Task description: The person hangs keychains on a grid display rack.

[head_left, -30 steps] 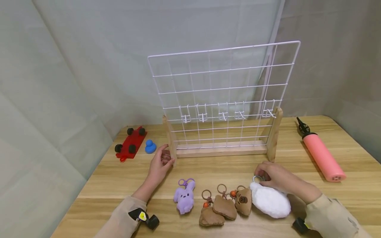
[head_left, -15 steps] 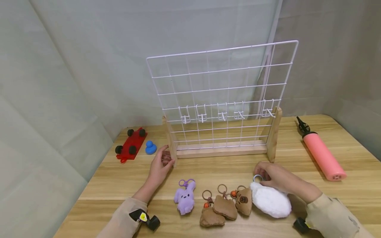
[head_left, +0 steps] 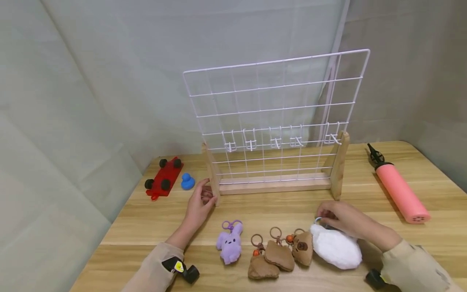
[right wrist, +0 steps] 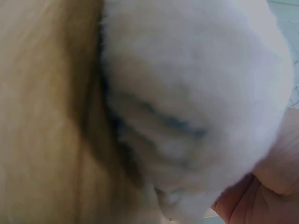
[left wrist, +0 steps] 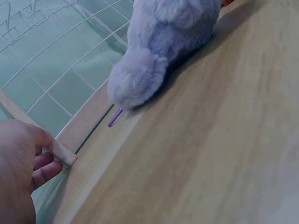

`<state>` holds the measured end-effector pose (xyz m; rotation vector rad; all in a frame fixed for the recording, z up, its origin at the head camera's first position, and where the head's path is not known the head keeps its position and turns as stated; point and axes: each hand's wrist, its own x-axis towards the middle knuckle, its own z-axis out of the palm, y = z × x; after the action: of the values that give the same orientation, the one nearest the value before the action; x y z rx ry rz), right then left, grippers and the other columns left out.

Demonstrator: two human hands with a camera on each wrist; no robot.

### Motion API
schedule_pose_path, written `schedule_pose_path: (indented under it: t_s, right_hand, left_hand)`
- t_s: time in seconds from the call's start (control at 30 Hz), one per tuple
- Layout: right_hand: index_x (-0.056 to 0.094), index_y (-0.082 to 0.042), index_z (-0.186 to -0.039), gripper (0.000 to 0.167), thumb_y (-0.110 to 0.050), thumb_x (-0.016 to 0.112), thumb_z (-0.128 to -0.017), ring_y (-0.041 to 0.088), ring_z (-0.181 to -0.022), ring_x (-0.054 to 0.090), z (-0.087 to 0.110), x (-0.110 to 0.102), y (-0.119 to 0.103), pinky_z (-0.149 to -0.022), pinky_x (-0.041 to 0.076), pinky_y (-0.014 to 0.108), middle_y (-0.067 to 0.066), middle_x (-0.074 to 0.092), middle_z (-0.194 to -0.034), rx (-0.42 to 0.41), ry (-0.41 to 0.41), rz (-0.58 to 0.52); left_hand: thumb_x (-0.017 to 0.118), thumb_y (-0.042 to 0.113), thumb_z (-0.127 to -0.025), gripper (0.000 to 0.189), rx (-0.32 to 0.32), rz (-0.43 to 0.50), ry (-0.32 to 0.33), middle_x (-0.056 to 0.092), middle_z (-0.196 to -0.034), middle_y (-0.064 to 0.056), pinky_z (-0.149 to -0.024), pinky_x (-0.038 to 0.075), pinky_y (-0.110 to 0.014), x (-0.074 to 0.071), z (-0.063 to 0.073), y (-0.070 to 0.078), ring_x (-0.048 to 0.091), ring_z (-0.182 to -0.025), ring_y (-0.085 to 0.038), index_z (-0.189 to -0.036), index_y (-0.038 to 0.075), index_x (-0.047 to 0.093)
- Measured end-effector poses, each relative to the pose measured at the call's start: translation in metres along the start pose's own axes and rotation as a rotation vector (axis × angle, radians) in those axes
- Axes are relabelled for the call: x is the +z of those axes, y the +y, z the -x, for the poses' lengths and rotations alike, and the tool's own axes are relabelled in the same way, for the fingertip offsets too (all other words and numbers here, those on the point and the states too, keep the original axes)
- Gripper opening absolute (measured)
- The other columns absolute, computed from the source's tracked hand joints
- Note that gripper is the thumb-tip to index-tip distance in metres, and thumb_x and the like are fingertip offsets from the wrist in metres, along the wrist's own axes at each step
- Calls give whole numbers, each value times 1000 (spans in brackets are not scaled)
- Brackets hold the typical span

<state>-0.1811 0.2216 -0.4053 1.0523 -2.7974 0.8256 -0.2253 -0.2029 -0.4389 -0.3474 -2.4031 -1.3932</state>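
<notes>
My left hand (head_left: 198,207) grips the foot of the wooden side support (head_left: 211,174) of a white wire grid rack (head_left: 270,106), thumb in front and fingers curled behind; the left wrist view shows this hold on the wooden support (left wrist: 65,153). On the right, my right hand (head_left: 343,217) pinches the metal ring at the top of a white plush keychain (head_left: 337,248), which lies on the table. Its fingertips partly cover the ring. In the right wrist view the white plush (right wrist: 196,84) fills most of the picture, with the hand (right wrist: 261,196) at its lower right.
A purple rabbit plush keychain (head_left: 230,246) and several brown plush keychains (head_left: 279,255) lie along the front. Small white hooks (head_left: 275,142) hang on the grid. A red wheeled toy (head_left: 165,177) and blue duck (head_left: 187,181) sit left, a pink hand pump (head_left: 401,192) right.
The right fingers have closed further over the keychain ring, so less of it shows. The left hand keeps its grip on the support. The whole head view has shifted slightly.
</notes>
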Motion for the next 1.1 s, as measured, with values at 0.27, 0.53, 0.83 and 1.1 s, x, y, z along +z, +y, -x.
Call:
schedule_pose_path:
  t_s: [0.27,0.53,0.83,1.1]
  right_hand:
    - [65,-11,-84,7,-7,70,-83,-7,-70,54,2,-10,-5,-61,51,19,-10,64,-76,11,-8,-31]
    - [64,-12,-86,9,-4,67,-85,-5,-70,55,2,-21,-12,-59,51,19,-9,64,-77,-7,9,-97]
    - [65,-9,-87,10,-1,69,-83,-2,-69,57,2,-35,-19,-58,52,18,-4,66,-76,-77,62,-67]
    - [65,-11,-88,9,-4,69,-85,-9,-72,54,6,-46,-21,-58,49,18,-9,65,-79,-90,108,1]
  left_hand:
    - [66,-8,-83,57,24,-4,3,59,-106,-23,-74,53,-16,4,1,-1,61,-87,-30,-134,-5,41]
    - [66,-9,-83,58,19,-4,8,60,-106,-23,-74,52,-15,2,1,-2,61,-88,-31,-135,-4,41]
    - [67,-7,-84,59,6,-11,-2,59,-109,-22,-76,52,-15,0,0,-3,61,-91,-31,-136,-2,41]
    - [66,-7,-84,59,5,-7,3,59,-108,-22,-75,52,-15,1,0,-2,60,-90,-31,-136,-2,41]
